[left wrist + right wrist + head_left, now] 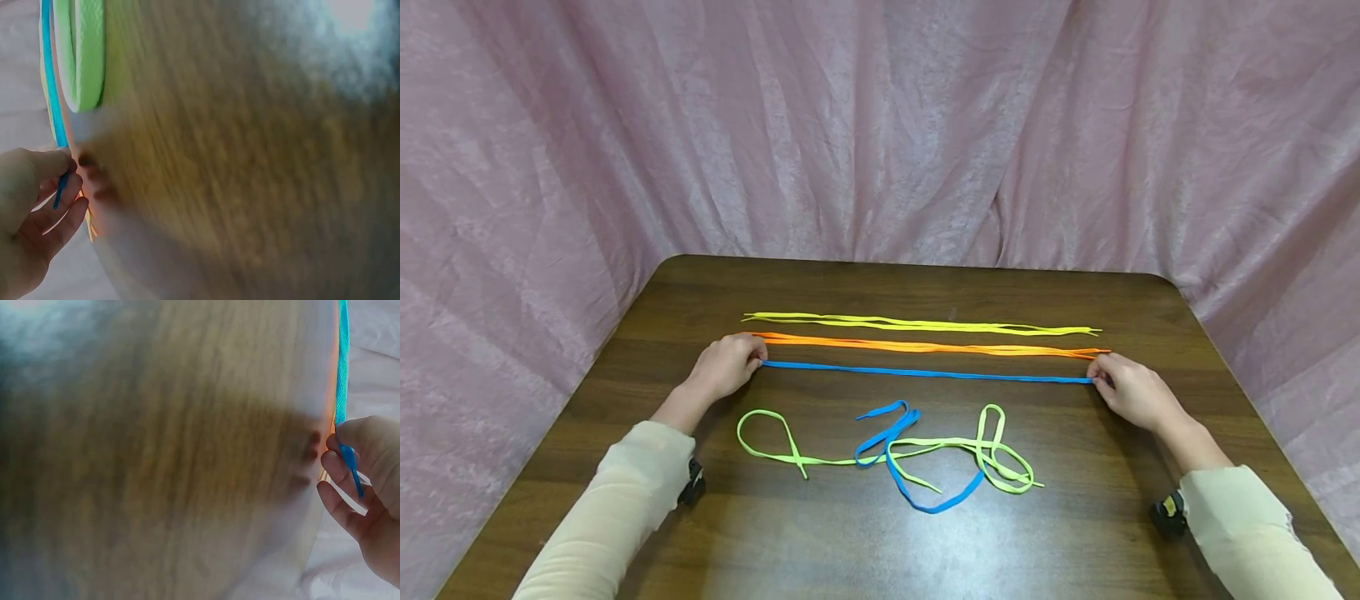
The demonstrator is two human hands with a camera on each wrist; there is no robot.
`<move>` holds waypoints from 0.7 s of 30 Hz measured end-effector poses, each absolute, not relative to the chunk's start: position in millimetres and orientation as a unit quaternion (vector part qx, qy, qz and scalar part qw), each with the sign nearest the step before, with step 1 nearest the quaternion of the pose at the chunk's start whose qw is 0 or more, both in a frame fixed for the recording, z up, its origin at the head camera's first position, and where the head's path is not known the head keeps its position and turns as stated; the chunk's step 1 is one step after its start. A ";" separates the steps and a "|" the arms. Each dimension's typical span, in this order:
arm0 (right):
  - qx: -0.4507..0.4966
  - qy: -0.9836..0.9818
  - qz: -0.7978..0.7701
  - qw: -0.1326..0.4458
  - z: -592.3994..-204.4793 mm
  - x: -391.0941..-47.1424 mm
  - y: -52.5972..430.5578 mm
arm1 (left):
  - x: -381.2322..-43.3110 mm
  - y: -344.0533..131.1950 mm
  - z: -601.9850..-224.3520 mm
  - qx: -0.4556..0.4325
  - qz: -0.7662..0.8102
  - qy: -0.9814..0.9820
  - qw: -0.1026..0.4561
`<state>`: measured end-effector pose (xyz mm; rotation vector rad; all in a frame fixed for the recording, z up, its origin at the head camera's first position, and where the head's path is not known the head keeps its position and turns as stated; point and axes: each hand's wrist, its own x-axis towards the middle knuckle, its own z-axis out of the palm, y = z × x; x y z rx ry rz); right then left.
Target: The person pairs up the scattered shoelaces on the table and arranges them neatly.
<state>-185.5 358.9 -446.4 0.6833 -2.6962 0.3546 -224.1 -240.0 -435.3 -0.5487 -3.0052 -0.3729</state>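
A blue shoelace (925, 373) is stretched nearly straight across the table between two hands. My left hand (730, 365) pinches its left end between thumb and finger; in the left wrist view the blue tip (60, 190) pokes out below the thumb. At the other end my right hand (1131, 390) pinches the lace, and its tip (357, 478) hangs past the fingers in the right wrist view. Just beyond lie orange shoelaces (917, 345), laid out roughly parallel, with yellow shoelaces (917, 323) behind them.
Nearer the front, a loosely looped yellow-green shoelace (835, 461) tangles with another blue shoelace (936, 507). The brown wooden table (820, 550) has rounded far corners. Pink curtains (880, 125) hang behind and beside it.
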 end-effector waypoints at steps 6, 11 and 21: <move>0.233 -0.952 0.124 0.155 -445.8 -189.2 358.9 | -226.5 -248.7 -436.6 -0.153 -0.120 -0.980 0.031; 0.226 -0.955 0.120 0.152 -446.0 -190.4 361.2 | -227.0 -253.7 -436.6 -0.138 -0.119 -0.983 0.032; 0.211 -0.959 0.118 0.146 -446.5 -193.5 362.4 | -228.6 -257.7 -436.3 -0.125 -0.114 -0.985 0.032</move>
